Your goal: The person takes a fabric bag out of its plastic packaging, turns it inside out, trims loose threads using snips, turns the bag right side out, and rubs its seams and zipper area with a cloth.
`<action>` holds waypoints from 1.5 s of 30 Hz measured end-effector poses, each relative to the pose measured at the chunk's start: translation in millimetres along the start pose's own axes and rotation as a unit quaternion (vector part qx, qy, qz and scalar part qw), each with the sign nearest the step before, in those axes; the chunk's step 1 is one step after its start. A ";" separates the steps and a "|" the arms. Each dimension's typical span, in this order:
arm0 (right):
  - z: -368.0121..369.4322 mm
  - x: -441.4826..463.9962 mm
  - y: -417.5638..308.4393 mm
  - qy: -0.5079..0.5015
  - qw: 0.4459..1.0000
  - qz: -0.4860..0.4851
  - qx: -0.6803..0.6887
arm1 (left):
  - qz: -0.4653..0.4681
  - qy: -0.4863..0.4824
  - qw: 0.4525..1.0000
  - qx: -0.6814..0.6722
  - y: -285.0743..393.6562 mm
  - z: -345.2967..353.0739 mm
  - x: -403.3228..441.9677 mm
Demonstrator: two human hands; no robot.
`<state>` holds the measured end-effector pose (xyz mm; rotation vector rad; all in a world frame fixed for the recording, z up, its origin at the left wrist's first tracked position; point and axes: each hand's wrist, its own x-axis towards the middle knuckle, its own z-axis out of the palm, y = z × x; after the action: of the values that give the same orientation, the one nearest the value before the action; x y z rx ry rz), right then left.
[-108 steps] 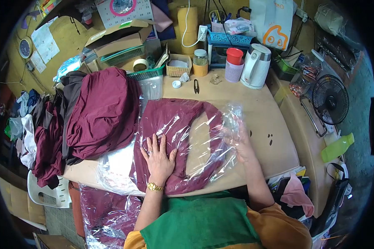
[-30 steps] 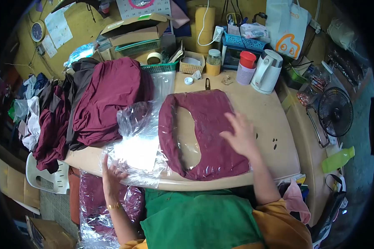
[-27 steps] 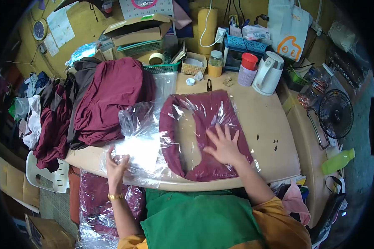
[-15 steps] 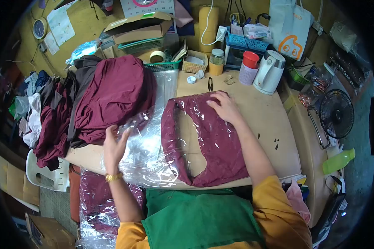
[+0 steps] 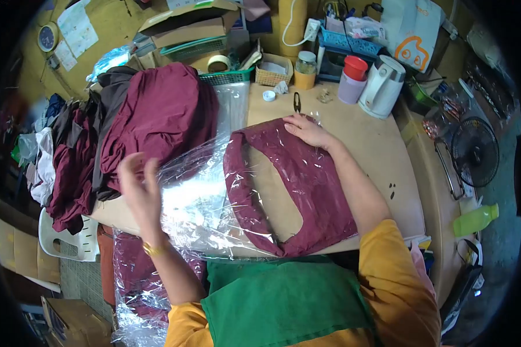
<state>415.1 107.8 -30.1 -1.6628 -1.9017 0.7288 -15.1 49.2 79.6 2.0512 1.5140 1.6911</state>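
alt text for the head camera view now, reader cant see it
A person's right hand rests on the far edge of a maroon fabric item in clear plastic on a tan table; the blurred left hand is near the plastic's left edge, its hold unclear. A maroon fabric pile lies to the left, a white kettle at back right.

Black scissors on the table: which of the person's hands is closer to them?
Right. The right hand rests on the maroon cloth, just this side of the scissors; the left hand is well to their left, near the maroon pile.
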 end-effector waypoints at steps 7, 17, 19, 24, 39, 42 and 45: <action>32.1 -198.6 -129.4 0.088 0.961 0.003 -0.264 | 0.117 -0.409 0.891 0.157 69.3 74.9 -117.8; 80.5 -242.6 -105.6 0.048 0.957 0.078 -0.275 | -0.034 -0.254 0.905 0.338 -59.7 63.8 -85.3; 80.7 -243.7 -102.7 0.045 0.958 0.075 -0.275 | -0.015 -0.166 0.934 0.317 -83.2 42.7 -79.0; 42.1 -241.5 -113.9 -0.024 0.983 0.082 -0.164 | -0.137 -0.046 0.954 0.263 -83.8 -31.7 -77.6; 5.6 -171.3 -186.4 0.143 0.986 -0.047 0.066 | -0.211 0.043 0.948 0.236 -56.0 -121.1 -126.3; 32.2 -161.0 -266.2 0.142 0.961 -0.193 0.140 | -0.158 0.177 0.921 0.308 -72.2 -248.0 -160.3; 90.5 -127.4 -322.9 0.033 0.928 -0.332 0.167 | -0.434 0.160 0.738 0.491 -19.4 -344.8 -196.8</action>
<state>136.5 -59.2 121.9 -0.7474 -1.9767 0.6465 -276.7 -249.6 63.6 0.7296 3.2213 0.8792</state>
